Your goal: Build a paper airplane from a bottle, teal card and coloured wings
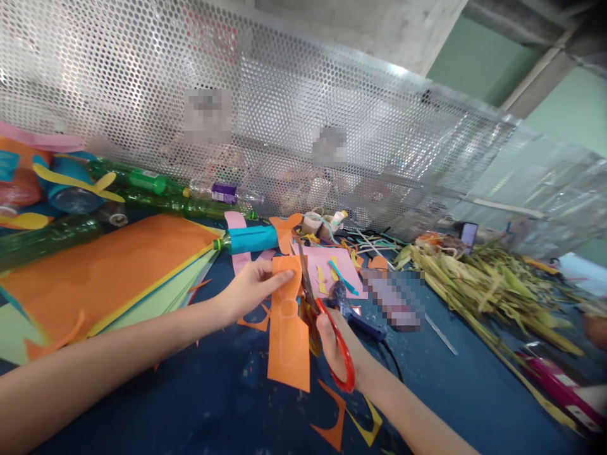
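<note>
Craft workshop — scissors (310, 287), cut paper (291, 354)

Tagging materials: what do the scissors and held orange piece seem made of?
Scissors: blades likely metal, dull grey, slim and tapering; handle probably plastic, smooth solid red.
Orange piece: paper or thin card, matte; flat, crisp cut edges, pale drawn outline. Can't tell which.

Red-handled scissors (313, 304) against orange paper (289, 335)
</note>
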`<state>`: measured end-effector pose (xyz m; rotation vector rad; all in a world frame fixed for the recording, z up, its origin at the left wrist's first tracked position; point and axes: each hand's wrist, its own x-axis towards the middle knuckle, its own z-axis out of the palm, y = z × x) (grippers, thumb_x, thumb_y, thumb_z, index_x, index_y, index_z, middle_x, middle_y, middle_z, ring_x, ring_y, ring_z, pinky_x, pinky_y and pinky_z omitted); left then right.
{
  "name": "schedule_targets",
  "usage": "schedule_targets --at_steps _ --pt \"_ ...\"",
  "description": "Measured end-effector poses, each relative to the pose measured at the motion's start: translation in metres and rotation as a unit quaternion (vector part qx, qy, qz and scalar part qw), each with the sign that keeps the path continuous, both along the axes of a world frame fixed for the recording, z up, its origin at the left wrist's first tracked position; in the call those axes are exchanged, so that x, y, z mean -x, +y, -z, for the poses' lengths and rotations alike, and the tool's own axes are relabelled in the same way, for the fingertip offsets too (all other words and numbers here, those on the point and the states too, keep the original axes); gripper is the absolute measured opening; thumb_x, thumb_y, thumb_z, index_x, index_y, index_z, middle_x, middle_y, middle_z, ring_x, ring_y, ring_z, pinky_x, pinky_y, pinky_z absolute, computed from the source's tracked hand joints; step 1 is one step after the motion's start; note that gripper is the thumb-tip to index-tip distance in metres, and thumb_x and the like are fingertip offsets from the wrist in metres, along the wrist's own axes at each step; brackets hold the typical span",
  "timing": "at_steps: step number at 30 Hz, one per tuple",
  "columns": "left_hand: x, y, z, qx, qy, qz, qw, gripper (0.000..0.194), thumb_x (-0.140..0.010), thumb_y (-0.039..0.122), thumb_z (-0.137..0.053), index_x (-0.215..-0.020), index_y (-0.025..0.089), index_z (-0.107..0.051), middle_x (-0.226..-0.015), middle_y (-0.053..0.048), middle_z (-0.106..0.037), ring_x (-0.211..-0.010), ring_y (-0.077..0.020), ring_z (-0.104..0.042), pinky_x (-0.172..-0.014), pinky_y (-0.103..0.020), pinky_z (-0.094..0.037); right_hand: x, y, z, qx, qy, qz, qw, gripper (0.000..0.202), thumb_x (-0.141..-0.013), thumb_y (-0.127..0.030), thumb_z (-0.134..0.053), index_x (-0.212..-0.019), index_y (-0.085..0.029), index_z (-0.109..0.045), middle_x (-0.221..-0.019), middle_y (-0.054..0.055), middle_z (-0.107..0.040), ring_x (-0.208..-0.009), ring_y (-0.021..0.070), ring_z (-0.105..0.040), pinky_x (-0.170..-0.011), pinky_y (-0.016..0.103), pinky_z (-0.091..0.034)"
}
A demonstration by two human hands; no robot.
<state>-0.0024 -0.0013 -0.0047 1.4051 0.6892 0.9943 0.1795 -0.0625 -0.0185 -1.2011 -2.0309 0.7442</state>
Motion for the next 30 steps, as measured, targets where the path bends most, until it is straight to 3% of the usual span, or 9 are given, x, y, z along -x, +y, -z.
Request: schedule_targets --at_steps 6,11,15,23,30 --pt "-0.0011 -0.0004 -0.0009 0.004 0.000 -0.010 1.000 0.023 -0.076 0.039 -0.065 -0.071 0.018 -0.073 -0.070 -0.003 -0.071 -0.064 -0.0161 -0.063 -0.062 -0.024 -0.048 0.0013 -0.0025 0.0053 0.023 0.028 0.016 0.999 0.059 -0.091 -0.063 -0.023 -0.072 -0.019 -0.058 -0.056 0.003 -0.053 -0.058 0.0184 -0.054 -0.054 0.028 -0.047" --pt "-0.0015 -0.0001 -0.0009 0.007 -0.005 -0.009 1.000 0.022 -0.076 0.039 -0.065 -0.073 0.018 -0.073 -0.073 -0.004 -0.072 -0.066 -0.0164 -0.064 -0.063 -0.024 -0.049 0.0025 -0.0032 0.0082 0.010 0.035 0.040 0.999 0.056 -0.091 -0.061 -0.023 -0.068 -0.020 -0.055 -0.054 0.001 -0.046 -0.061 0.0192 -0.055 -0.057 0.028 -0.045" --pt "-0.0010 -0.0003 -0.0010 0.007 -0.011 -0.012 1.000 0.022 -0.075 0.039 -0.065 -0.077 0.019 -0.074 -0.078 -0.004 -0.073 -0.071 -0.0176 -0.065 -0.067 -0.025 -0.050 0.0025 -0.0030 0.0046 -0.019 0.004 0.030 0.999 0.059 -0.092 -0.059 -0.019 -0.061 -0.020 -0.051 -0.054 0.001 -0.044 -0.058 0.0173 -0.049 -0.061 0.030 -0.043" --pt "0.0015 0.0031 0.0027 0.041 -0.015 -0.012 0.999 0.026 -0.075 0.042 -0.066 -0.081 0.018 -0.072 -0.077 -0.005 -0.072 -0.063 -0.0158 -0.063 -0.060 -0.024 -0.049 0.0014 -0.0034 0.0023 -0.015 0.001 0.032 0.999 0.054 -0.091 -0.061 -0.020 -0.063 -0.022 -0.043 -0.051 -0.001 -0.038 -0.052 0.0155 -0.040 -0.051 0.028 -0.034" --pt "0.0017 0.0065 0.0007 0.018 -0.015 -0.031 0.999 0.024 -0.072 0.040 -0.068 -0.070 0.016 -0.071 -0.069 -0.003 -0.068 -0.061 -0.0134 -0.058 -0.058 -0.022 -0.045 -0.0046 0.0009 0.0064 0.013 -0.021 0.005 1.000 0.054 -0.090 -0.064 -0.017 -0.065 -0.021 -0.037 -0.049 -0.003 -0.036 -0.045 0.0105 -0.031 -0.043 0.025 -0.024"
